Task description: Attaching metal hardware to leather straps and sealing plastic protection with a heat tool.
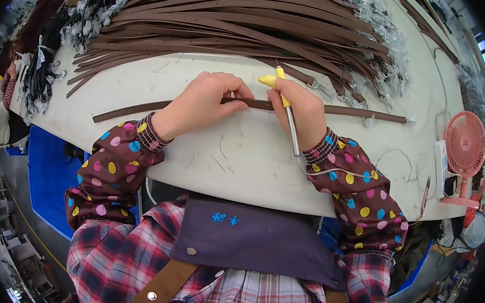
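Note:
A thin brown belt (350,111) lies crosswise on the pale table in front of me, its left end curving toward me. My left hand (204,99) pinches its middle between thumb and fingers. My right hand (302,112) is wrapped round a pen-shaped corded tool (291,130), which has a silver barrel and yellow wrapping near its front. Its thin tip points away from me, above the belt. Yellow material also covers a fingertip of that hand. The right fingers are beside the belt; whether they press on it is hidden.
A big heap of brown belts (236,27) with clear plastic on their buckle ends fills the far side. Black belts (102,6) lie at far left. A pink fan (465,145) stands at right. Loose threads and the tool's cord lie on the tabletop (241,163). A blue bin (50,175) is below left.

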Available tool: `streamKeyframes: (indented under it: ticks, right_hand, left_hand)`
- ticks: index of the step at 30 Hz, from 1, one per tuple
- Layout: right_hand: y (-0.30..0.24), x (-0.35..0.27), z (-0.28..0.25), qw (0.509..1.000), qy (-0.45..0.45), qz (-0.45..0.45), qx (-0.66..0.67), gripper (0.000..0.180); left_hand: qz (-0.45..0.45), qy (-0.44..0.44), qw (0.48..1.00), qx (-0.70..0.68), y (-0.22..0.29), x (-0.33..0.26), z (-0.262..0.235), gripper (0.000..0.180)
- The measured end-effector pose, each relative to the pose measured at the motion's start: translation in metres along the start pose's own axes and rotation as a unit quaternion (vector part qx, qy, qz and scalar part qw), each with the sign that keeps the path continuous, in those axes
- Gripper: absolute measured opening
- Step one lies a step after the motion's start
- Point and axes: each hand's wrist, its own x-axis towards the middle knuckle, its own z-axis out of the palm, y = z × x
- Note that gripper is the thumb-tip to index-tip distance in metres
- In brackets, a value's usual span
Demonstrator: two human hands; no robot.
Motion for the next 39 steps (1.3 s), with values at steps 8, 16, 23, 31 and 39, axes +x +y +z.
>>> streamKeyframes:
  ticks: [8, 16, 23, 31, 39]
  right_hand:
    - [-0.004, -0.007, 0.0, 0.982, -0.037, 0.117, 0.145, 0.017]
    - [-0.006, 0.007, 0.004, 0.866, -0.057, 0.271, 0.416, 0.022]
    - [-0.013, 0.011, 0.016, 0.872, -0.083, 0.309, 0.371, 0.024]
    - [-0.011, 0.006, 0.018, 0.916, -0.097, 0.281, 0.269, 0.029]
    - [-0.012, 0.006, 0.019, 0.928, -0.107, 0.261, 0.243, 0.032]
  left_hand:
    - [0.198, 0.105, 0.913, 0.342, -0.021, -0.027, 0.009, 0.016]
    - [0.014, 0.014, 0.998, 0.065, -0.012, -0.013, -0.007, 0.016]
    - [0.061, -0.02, 0.996, 0.058, -0.022, -0.008, -0.008, 0.013]
    - [-0.06, -0.044, 0.995, -0.059, -0.01, -0.008, -0.012, 0.01]
    - [-0.113, -0.02, 0.975, -0.188, -0.015, -0.009, -0.004, 0.016]
